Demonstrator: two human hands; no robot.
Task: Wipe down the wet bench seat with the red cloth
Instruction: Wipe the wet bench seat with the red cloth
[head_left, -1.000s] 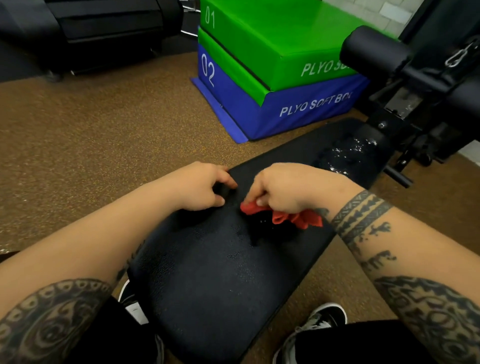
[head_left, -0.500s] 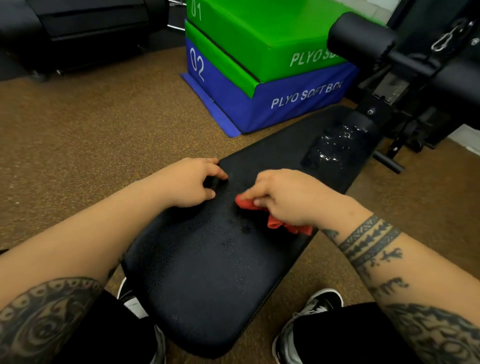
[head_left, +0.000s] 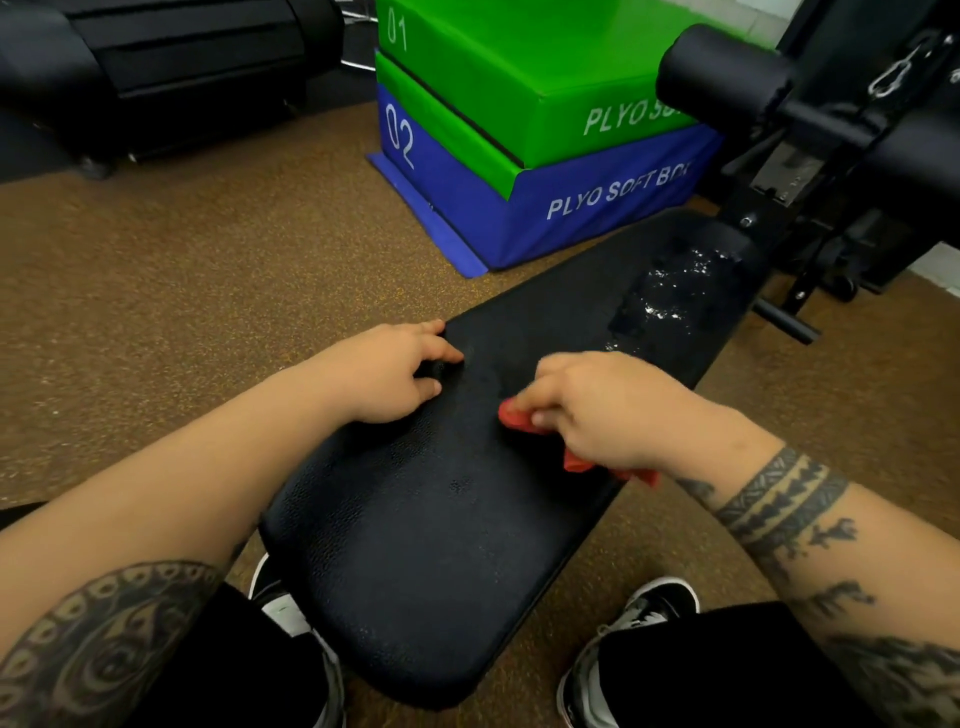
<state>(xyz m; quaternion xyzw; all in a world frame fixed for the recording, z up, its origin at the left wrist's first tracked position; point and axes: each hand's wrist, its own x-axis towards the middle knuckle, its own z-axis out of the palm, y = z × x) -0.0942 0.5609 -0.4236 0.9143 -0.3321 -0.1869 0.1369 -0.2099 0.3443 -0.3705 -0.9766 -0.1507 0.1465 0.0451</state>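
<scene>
The black bench seat (head_left: 441, 545) runs away from the person, wide at the near rounded end between the knees and narrowing toward the far end. Its left edge passes under the left hand (head_left: 387, 371); its right edge lies just beneath the right wrist. Bare brown floor (head_left: 182, 291) opens to the left of the left hand and to the right of the right forearm. Beyond the right hand (head_left: 605, 410), a patch of glistening water (head_left: 670, 291) sits on the seat's far end, with clear black padding between it and the knuckles. Past that, a black roller pad (head_left: 722, 78) and frame close off the far right, and stacked green and blue plyo boxes (head_left: 545, 156) stand beyond the left hand.

The left hand curls over the seat's left edge, fingers bent, thumb on top, gripping the padding. The right hand lies palm down, fingers folded around the red cloth (head_left: 524, 418), pressing it onto the seat; bunched cloth shows by the fingertips and under the wrist.
</scene>
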